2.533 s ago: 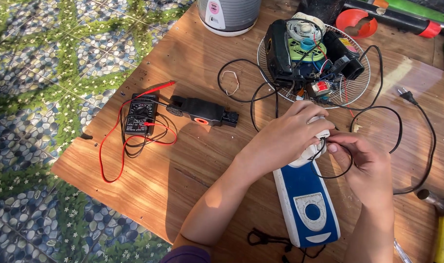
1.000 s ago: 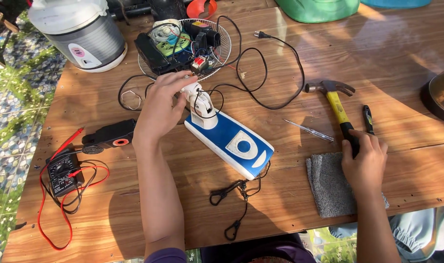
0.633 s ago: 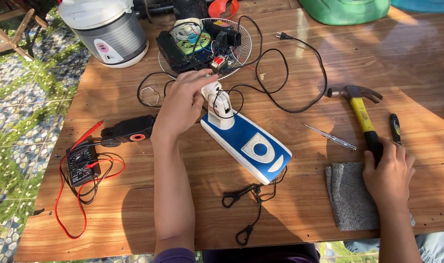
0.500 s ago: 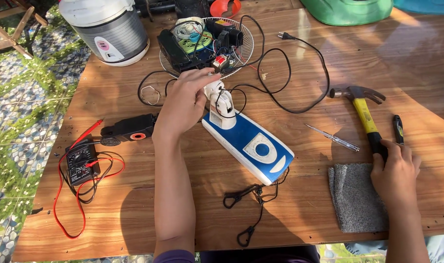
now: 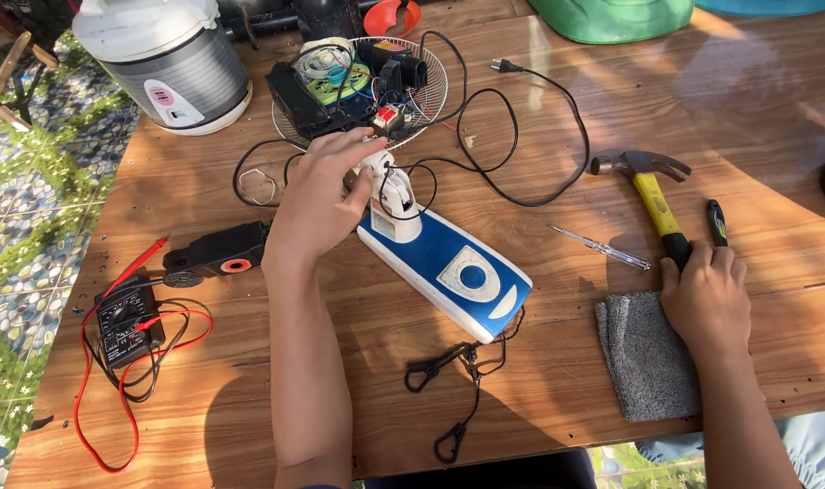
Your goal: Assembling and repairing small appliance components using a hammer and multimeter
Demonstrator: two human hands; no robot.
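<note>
Blue and white, the fan base point(image 5: 444, 267) lies flat near the middle of the wooden tabletop point(image 5: 539, 109), with its white neck point(image 5: 390, 190) pointing toward the far edge. The left hand point(image 5: 322, 204) rests on that neck with its fingers spread and loosely bent, touching it but not squeezing tight. Just past the fingers sits a round wire guard point(image 5: 426, 100) like a bowl, full of fan parts and a small red switch point(image 5: 387, 118). A black cord point(image 5: 530, 154) loops from there toward the far edge and ends in a plug point(image 5: 501, 65). The right hand point(image 5: 707, 303) is near the right part of the near edge, its fingers curled down over the black grip of a hammer point(image 5: 652, 195) with a yellow handle. I cannot tell if it has closed all the way around the grip. A grey cloth point(image 5: 643, 358) lies just beside this hand, and a thin screwdriver point(image 5: 601, 247) lies between the hammer and the fan base. A black pen-like tool point(image 5: 718, 222) lies beside the hammer. Near the left edge sits a black meter point(image 5: 127, 321) with red wires point(image 5: 95, 398), and a black motor piece point(image 5: 218, 258) is next to it. A white rice cooker point(image 5: 163, 59) stands in the far left corner.
</note>
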